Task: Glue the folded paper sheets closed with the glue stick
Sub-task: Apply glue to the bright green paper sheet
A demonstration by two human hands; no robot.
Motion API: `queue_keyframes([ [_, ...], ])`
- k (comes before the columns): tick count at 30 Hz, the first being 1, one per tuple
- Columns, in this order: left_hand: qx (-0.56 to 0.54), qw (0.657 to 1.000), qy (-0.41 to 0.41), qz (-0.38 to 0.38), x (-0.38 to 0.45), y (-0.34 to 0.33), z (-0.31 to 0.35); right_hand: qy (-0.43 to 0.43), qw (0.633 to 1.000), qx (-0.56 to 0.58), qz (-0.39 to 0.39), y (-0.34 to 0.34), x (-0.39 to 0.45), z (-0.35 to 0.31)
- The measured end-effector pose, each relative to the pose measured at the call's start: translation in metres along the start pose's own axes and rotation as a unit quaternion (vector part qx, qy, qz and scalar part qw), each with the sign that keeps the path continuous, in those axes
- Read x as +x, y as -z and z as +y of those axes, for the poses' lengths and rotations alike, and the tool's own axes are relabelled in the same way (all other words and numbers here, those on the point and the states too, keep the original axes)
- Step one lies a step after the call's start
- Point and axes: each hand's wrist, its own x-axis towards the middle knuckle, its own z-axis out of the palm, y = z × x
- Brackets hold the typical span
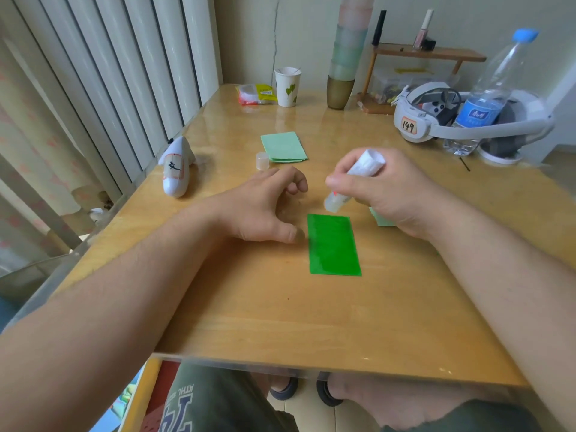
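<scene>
Head view, right hand (386, 194): gripping glue stick (352, 182), tilting its tip above green paper (333, 244).
Left hand (265, 210): resting loosely curled, holding nothing, beside it.

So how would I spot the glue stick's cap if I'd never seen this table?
Start at the wooden table and find the stack of pale green paper sheets near its middle. Touching the stack's left edge stands a small translucent plastic cap, upright. It is the only tiny clear cylinder there, far smaller than the white paper cup behind.
</scene>
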Motion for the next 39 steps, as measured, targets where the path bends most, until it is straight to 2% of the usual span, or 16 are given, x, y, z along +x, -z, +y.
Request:
queue_keyframes([
  [4, 0.033, 0.999, 0.014, 0.01, 0.0, -0.006, 0.001, -0.02, 0.998, -0.059, 0.013, -0.022, 0.015, 0.01],
  [8, 0.083, 0.996, 0.03, 0.004, 0.0, -0.009, 0.002, -0.008, 0.987, -0.144, 0.074, -0.031, 0.016, 0.019],
  [10, 0.103, 0.994, 0.04, 0.0, 0.0, -0.009, 0.005, 0.002, 0.986, -0.144, 0.088, -0.034, 0.012, 0.023],
  [14, 0.148, 0.987, 0.057, -0.012, -0.001, -0.008, 0.006, 0.014, 0.987, -0.146, 0.063, -0.037, 0.006, 0.026],
  [21, 0.14, 0.988, 0.06, -0.015, -0.001, -0.009, 0.007, 0.016, 0.988, -0.154, 0.014, -0.041, 0.006, 0.026],
  [39, 0.143, 0.987, 0.067, -0.033, -0.001, -0.008, 0.011, 0.006, 0.974, -0.202, 0.106, -0.044, 0.028, 0.028],
])
